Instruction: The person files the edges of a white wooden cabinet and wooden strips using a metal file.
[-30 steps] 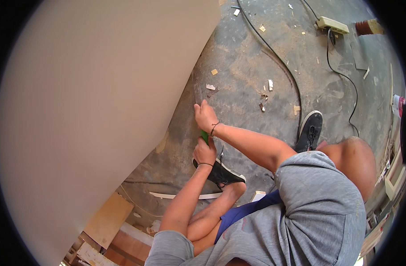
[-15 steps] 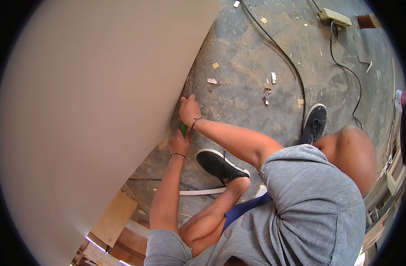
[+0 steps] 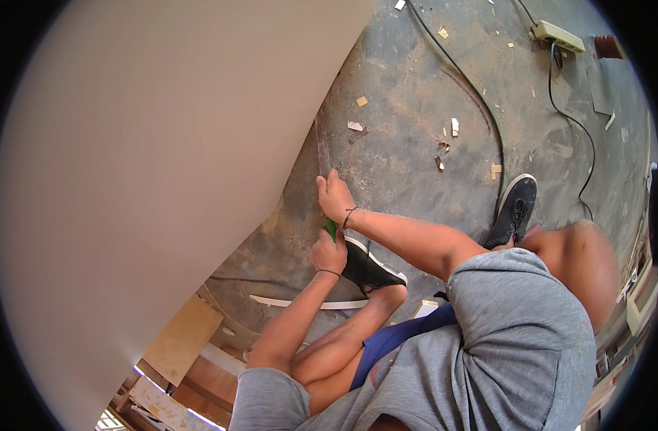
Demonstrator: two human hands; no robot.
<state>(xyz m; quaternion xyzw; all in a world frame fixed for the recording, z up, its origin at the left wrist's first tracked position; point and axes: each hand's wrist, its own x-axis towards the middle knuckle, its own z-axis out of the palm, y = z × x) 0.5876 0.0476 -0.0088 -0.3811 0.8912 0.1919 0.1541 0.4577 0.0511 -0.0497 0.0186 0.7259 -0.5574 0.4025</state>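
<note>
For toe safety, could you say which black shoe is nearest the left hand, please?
The left black, white-soled shoe, beside the left hand; its mate is farther right, beside the thick black cable.

Apparently a workshop, with dusty grey floor, scattered offcuts, power strip, trailing black cable, wooden boards at lower left.

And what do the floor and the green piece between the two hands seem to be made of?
Green piece: perhaps plastic, from its even, saturated colour; mostly covered, so finish unclear.
Floor: probably concrete, matte, worn, with mottled grey patches.
</note>
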